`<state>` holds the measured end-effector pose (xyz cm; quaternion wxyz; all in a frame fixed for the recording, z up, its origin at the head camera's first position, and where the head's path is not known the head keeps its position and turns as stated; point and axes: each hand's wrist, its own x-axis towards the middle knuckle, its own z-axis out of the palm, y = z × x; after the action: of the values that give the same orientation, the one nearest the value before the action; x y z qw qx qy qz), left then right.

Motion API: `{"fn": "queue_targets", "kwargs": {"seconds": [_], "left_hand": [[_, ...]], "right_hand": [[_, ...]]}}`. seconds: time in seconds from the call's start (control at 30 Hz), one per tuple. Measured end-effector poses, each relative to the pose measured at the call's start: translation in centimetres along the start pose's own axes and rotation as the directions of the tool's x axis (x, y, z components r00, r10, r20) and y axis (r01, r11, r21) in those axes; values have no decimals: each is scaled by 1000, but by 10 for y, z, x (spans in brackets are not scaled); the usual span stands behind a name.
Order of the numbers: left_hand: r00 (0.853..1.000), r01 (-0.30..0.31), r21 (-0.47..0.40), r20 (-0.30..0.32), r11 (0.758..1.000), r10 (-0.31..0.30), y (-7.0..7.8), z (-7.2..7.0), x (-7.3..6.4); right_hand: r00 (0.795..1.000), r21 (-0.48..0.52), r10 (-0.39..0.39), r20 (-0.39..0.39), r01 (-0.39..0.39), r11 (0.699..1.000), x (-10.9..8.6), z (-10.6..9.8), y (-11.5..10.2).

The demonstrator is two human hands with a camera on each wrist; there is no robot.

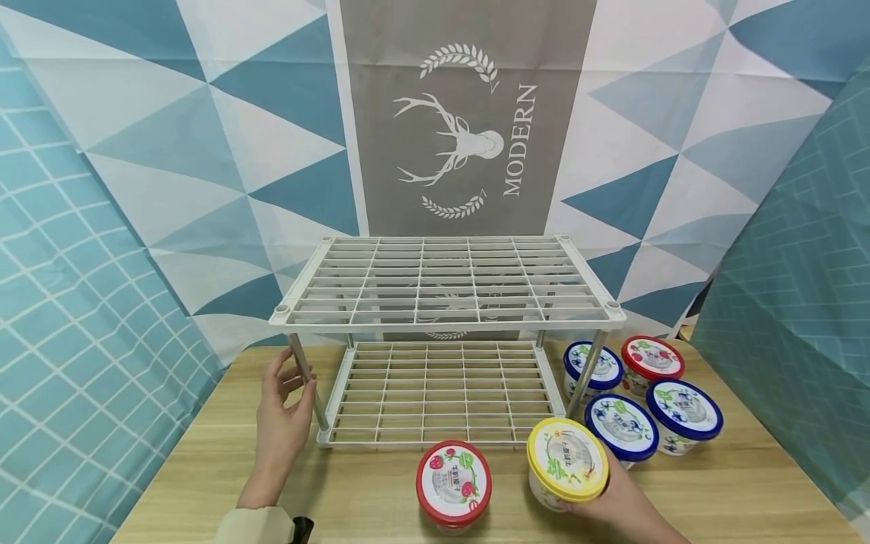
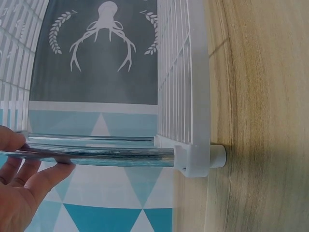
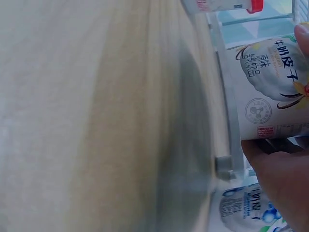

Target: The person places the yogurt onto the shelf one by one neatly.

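Note:
A white two-tier wire rack (image 1: pixel 448 328) with metal legs stands on the wooden table. My left hand (image 1: pixel 280 419) holds its front left leg (image 2: pixel 120 155), thumb on one side and fingers on the other, as the left wrist view shows. My right hand (image 1: pixel 617 495) grips a white tub with a yellow lid (image 1: pixel 569 459) by its side, in front of the rack's right corner. The tub appears lifted off the table in the right wrist view, where its printed wall (image 3: pixel 270 92) shows. A red-lidded tub (image 1: pixel 454 483) stands in front of the rack's middle.
Right of the rack stand three blue-lidded tubs, one at the back (image 1: pixel 593 364), one nearer (image 1: pixel 621 425) and one farther right (image 1: pixel 684 408), plus a red-lidded tub (image 1: pixel 652 357). Patterned cloth (image 1: pixel 469 143) hangs behind the table (image 1: pixel 367 499) and along both sides.

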<state>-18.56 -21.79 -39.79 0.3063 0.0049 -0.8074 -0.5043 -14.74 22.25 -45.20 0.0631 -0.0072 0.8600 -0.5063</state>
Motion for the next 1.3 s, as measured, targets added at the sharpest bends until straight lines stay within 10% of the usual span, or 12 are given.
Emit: {"fn": "queue_targets", "kwargs": {"seconds": [1.3], "left_hand": [[1000,13,11,9,1000,-13,0,-1,0]], "right_hand": [[996,32,-86,-14,86,996,-18,-16,-81]]}}
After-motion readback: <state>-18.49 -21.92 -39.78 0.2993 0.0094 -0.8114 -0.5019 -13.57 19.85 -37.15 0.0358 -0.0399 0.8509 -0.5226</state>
